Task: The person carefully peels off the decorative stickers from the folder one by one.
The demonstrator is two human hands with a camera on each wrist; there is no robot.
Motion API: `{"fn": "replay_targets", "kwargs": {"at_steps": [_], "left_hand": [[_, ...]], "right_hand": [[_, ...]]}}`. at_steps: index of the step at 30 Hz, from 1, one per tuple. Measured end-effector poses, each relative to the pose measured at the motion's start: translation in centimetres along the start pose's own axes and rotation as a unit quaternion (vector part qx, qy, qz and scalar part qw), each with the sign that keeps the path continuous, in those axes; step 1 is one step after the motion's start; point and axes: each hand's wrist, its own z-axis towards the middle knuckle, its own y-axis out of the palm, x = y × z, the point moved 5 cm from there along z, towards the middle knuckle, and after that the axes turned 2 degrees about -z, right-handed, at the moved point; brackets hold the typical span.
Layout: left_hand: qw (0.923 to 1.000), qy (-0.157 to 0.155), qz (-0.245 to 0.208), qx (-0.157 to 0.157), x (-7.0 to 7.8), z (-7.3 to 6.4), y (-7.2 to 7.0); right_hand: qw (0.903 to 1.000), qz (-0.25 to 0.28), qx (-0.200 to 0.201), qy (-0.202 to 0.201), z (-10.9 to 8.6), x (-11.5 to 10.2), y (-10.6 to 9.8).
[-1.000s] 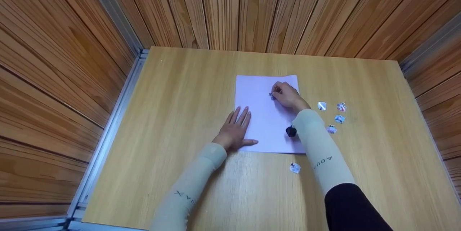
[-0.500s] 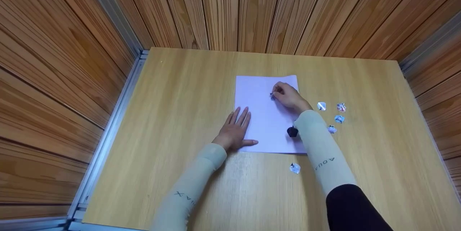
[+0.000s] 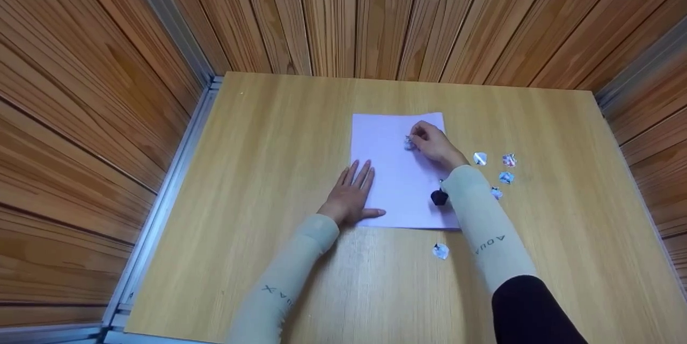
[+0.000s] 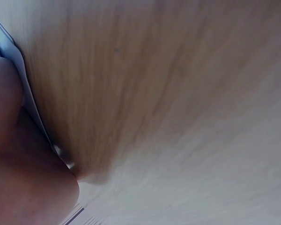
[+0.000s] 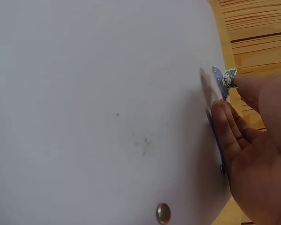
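Note:
A pale sheet of paper [image 3: 392,183] lies on the wooden table. Along its lower left edge rests my left hand [image 3: 348,198], fingers straight and spread, thumb out over the paper. Over the upper right part of the sheet, my right hand [image 3: 436,146] pinches a small sticker-like cutout [image 3: 408,143] between thumb and fingertips. In the right wrist view this cutout [image 5: 224,82] is blue and white with a pale border, standing up from the fingertips close over the paper. The left wrist view catches only part of the left hand [image 4: 18,178] beside the paper's edge.
Several shiny cutouts lie right of the paper, among them a whitish one [image 3: 480,158] and a blue one [image 3: 506,177]. Another cutout [image 3: 440,250] lies below the sheet. A black wrist camera [image 3: 439,197] hangs at the right cuff. Wood-panelled walls [image 3: 375,16] enclose the table.
My right hand and forearm have shifted slightly right, and the pinched cutout has turned to look lighter. The left hand stays in place on the paper.

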Motion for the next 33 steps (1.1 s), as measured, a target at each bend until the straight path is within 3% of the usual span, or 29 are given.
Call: {"fn": "replay_targets", "kwargs": {"at_steps": [6,10,17,27,33], "left_hand": [[0.9999,0.001,0.012,0.007,0.1,0.4,0.7],[0.9998,-0.003,-0.001,-0.018,0.1,0.6,1.0],[0.9998,-0.007,-0.004,-0.019,-0.1,0.7,0.7],[0.9993,-0.013,-0.02,-0.027,-0.5,1.5,1.8],[0.9991,-0.008,-0.034,-0.022,-0.3,1.1,1.3]], "right_hand": [[0.9996,0.024,0.006,0.017,-0.7,-0.1,-0.6],[0.9997,0.018,-0.001,0.018,-1.3,-0.6,-0.8],[0.9998,-0.001,-0.021,-0.007,-2.5,-2.1,-1.3],[0.9979,-0.013,-0.063,0.006,-5.8,-3.0,-1.7],[0.9971,-0.018,-0.072,0.018,-7.7,-2.9,-1.6]]}}
